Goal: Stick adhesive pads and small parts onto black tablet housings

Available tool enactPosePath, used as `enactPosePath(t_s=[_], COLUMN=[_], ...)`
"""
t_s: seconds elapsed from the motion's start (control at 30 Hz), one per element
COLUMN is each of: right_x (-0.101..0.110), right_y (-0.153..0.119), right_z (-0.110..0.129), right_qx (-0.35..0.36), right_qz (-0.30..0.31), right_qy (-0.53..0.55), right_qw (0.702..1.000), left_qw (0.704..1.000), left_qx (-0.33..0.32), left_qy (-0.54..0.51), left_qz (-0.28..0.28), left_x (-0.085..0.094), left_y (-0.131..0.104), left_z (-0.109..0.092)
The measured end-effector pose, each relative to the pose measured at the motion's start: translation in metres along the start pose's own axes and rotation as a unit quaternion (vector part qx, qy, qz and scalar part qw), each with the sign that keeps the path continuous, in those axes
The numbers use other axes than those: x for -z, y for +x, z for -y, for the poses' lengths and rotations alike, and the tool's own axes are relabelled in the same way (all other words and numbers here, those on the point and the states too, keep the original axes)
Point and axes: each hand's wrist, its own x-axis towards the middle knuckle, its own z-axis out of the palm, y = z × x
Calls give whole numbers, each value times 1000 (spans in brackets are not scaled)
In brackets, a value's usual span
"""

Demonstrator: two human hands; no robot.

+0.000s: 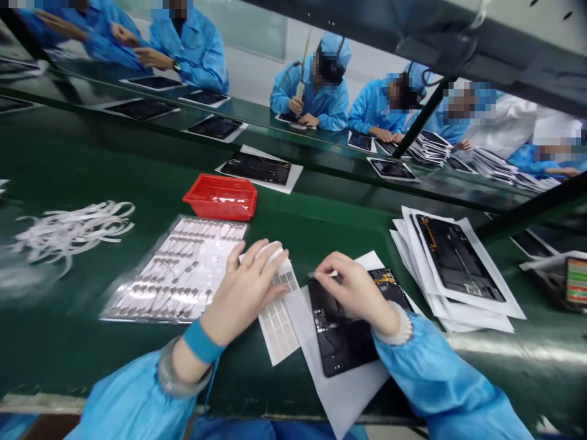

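Over the label sheet [279, 333], left hand [245, 293] spreads loosely — right hand [352, 284] pinches a sliver [312, 275].

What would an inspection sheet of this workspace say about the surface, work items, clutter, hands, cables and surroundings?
Surface: green tabletop, shiny in places.
Job's things: black rectangular device panel on white paper; pale sheet of small rectangles beside it.
Clutter: tangled white strips; red plastic bin; plastic-covered sheet of small round-ended parts; stacked black panels on white sheets.
Hands: left hand spread over the pale sheet; right hand over the panel, seemingly pinching a small pale item, too blurred to identify.
Cables: thin blue cord by the blue wristband.
Surroundings: co-workers in blue jackets across the table.
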Motion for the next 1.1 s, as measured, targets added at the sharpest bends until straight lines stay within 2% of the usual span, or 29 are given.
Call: enactPosePath(t_s=[0.07, 0.13, 0.23, 0.33, 0.47, 0.6, 0.7, 1.1], right_x=[8, 5, -14, -32, -40, -41, -43, -47], right_y=[-22, -43, -67, -79, -82, -78, -77, -77], right_z=[-14, -25, -30, -25, -16, -14, -13, -11], right_qx=[-117, -178, -185, -185, -194, -206, -208, -214], right_qz=[28, 48, 14, -19, -22, -17, -18, -32], right_qy=[150, 203, 161, 110, 74, 42, 25, 27], right_qw=[981, 962, 969, 976, 978, 978, 978, 976], left_qw=[996, 983, 971, 963, 970, 983, 981, 985], left_qx=[-81, -166, -213, -230, -205, -139, -141, -137], left_qy=[-42, -70, -70, -95, -99, -44, -41, -60], left_qz=[1, 38, 82, 106, 83, 112, 124, 84], left_x=[-5, -15, -32, -35, -30, -29, -30, -34], left_y=[-11, -23, -42, -55, -63, -61, -58, -61], left_z=[-23, -46, -74, -88, -89, -81, -79, -80])
